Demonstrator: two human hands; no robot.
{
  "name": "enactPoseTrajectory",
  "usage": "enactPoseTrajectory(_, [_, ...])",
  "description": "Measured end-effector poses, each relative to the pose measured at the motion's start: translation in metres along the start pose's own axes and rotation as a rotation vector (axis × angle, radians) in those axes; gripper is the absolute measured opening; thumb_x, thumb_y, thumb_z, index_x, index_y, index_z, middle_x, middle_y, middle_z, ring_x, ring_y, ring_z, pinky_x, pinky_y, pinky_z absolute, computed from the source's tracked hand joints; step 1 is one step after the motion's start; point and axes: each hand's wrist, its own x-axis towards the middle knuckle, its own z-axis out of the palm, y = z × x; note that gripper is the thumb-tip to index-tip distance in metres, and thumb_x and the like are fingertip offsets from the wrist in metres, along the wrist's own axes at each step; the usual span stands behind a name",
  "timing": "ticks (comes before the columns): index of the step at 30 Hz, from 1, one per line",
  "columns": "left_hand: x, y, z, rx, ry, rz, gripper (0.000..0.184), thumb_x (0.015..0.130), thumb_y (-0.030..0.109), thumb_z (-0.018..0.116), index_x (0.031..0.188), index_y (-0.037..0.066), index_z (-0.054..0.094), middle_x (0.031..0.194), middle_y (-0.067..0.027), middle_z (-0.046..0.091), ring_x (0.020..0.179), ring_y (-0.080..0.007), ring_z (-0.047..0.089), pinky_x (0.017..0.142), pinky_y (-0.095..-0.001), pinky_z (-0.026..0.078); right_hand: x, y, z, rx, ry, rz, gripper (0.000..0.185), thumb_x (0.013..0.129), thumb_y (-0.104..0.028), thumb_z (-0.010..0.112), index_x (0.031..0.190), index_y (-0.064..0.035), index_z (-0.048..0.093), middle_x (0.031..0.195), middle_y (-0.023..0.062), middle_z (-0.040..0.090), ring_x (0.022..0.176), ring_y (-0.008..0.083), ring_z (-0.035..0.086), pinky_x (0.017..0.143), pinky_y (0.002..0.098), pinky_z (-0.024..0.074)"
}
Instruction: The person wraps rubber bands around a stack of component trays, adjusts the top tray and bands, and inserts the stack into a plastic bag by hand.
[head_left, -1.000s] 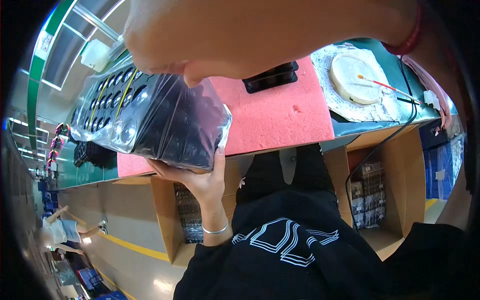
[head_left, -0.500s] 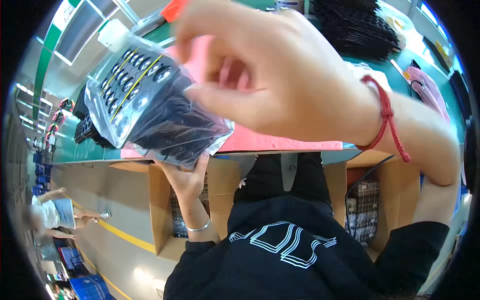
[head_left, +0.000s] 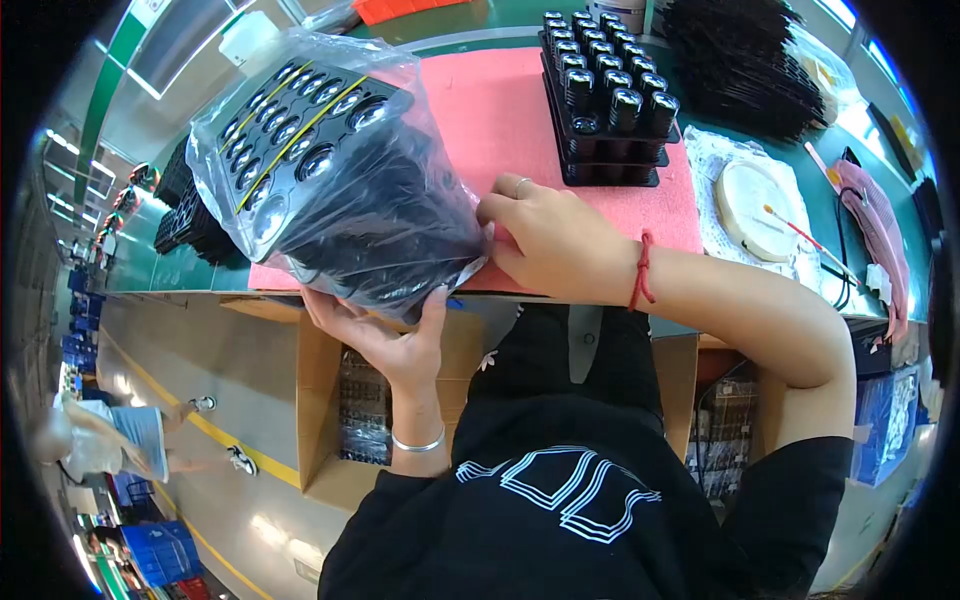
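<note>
A clear plastic bag point(head_left: 390, 200) wraps a black stack of trays with round parts and yellow bands on its face. My left hand point(head_left: 385, 345) supports the bag from below, thumb and fingers pressed against it. At the bag's right edge, my right hand point(head_left: 545, 235) pinches the plastic with curled fingers. Behind my right hand a black rack point(head_left: 610, 165) of shiny black cylinders stands on the pink foam mat point(head_left: 480, 110).
A round white dish point(head_left: 757, 208) with a brush lies to the right. Black stacked trays point(head_left: 740, 65) stand behind it. Cardboard boxes point(head_left: 325, 440) are below the table. A person point(head_left: 120, 437) walks at the far left.
My right hand has come down from over the bag to its right edge and closed there. The rack of cylinders has come into full view. The walking person has moved.
</note>
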Motion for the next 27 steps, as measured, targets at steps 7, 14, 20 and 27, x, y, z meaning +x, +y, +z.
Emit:
enactPoseTrajectory(7, [-0.007, -0.023, 0.008, -0.03, 0.018, -0.097, 0.102, 0.078, 0.008, 0.075, 0.149, 0.002, 0.001, 0.147, -0.0163, 0.024, 0.13, -0.0258, 0.033, 0.11, -0.0409, 0.028, 0.02, 0.017, 0.007, -0.056, -0.091, 0.004, 0.017, 0.081, -0.013, 0.059, 0.089, 0.0013, 0.064, 0.092, 0.0193, 0.061, 0.087, 0.0376, 0.061, 0.079, 0.0454, 0.0504])
enactPoseTrajectory(14, [-0.004, -0.021, 0.006, 0.066, 0.028, -0.077, 0.097, 0.081, 0.008, 0.073, 0.149, 0.002, 0.004, 0.144, -0.0163, 0.028, 0.128, -0.0254, 0.035, 0.108, -0.0388, 0.031, 0.043, 0.007, -0.022, -0.046, -0.452, 0.127, 0.022, 0.08, -0.018, 0.064, 0.087, 0.002, 0.065, 0.086, 0.0191, 0.066, 0.086, 0.0338, 0.063, 0.078, 0.0409, 0.0496])
enactPoseTrajectory(20, [0.002, -0.02, 0.005, 0.053, 0.0, -0.072, 0.095, 0.082, 0.009, 0.072, 0.148, 0.001, 0.005, 0.143, -0.0171, 0.03, 0.128, -0.0255, 0.036, 0.109, -0.0395, 0.029, 0.043, 0.018, -0.023, 0.13, -0.459, 0.11, 0.023, 0.084, -0.02, 0.065, 0.089, 0.0022, 0.065, 0.081, 0.0149, 0.065, 0.076, 0.0254, 0.061, 0.074, 0.0347, 0.0485])
enactPoseTrajectory(27, [0.009, -0.027, 0.003, 0.017, 0.041, -0.038, 0.095, 0.083, 0.018, 0.072, 0.149, 0.0, 0.006, 0.148, -0.0185, 0.025, 0.132, -0.027, 0.033, 0.111, -0.0402, 0.026, 0.042, 0.019, -0.021, 0.229, -0.45, 0.127, 0.027, 0.086, -0.023, 0.067, 0.097, 0.0016, 0.065, 0.081, 0.0118, 0.064, 0.075, 0.0194, 0.058, 0.074, 0.0312, 0.0474])
